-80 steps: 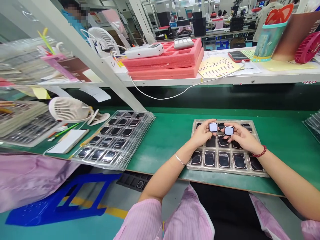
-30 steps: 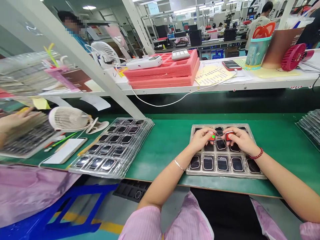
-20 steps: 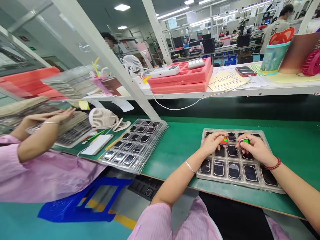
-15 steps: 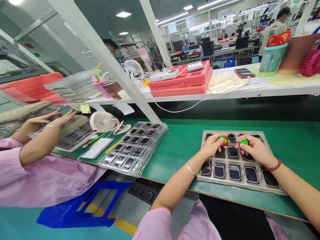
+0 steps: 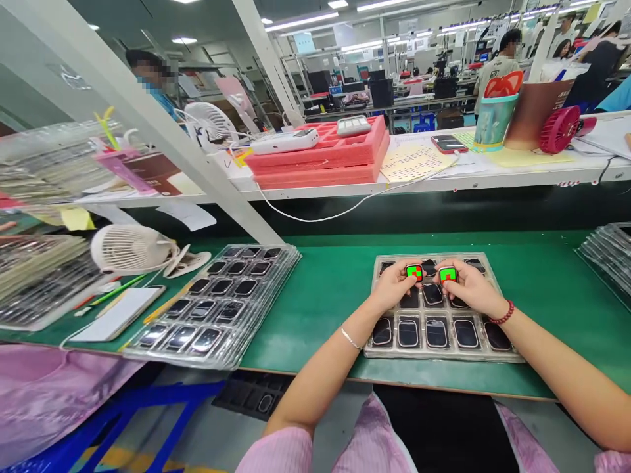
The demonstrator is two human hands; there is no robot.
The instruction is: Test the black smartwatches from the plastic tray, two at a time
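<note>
My left hand is closed on a smartwatch whose lit screen shows green and red blocks. In my right hand is a second smartwatch, also lit green and red, with the thumb over its lower edge. Both hands are just above a clear plastic tray on the green bench. Dark-screened watch cases fill its pockets, among them a watch in the front row. My hands and wrists cover part of the middle and back rows.
Stacked trays of watches stand to the left, beside a white phone and a white fan. More trays are at the right edge. A white shelf behind holds red foam trays and a cup.
My view has swung to the right. The right watch, formerly plain green, now shows green and red blocks, with my thumb on it. The co-worker's arms at left have left the view.
</note>
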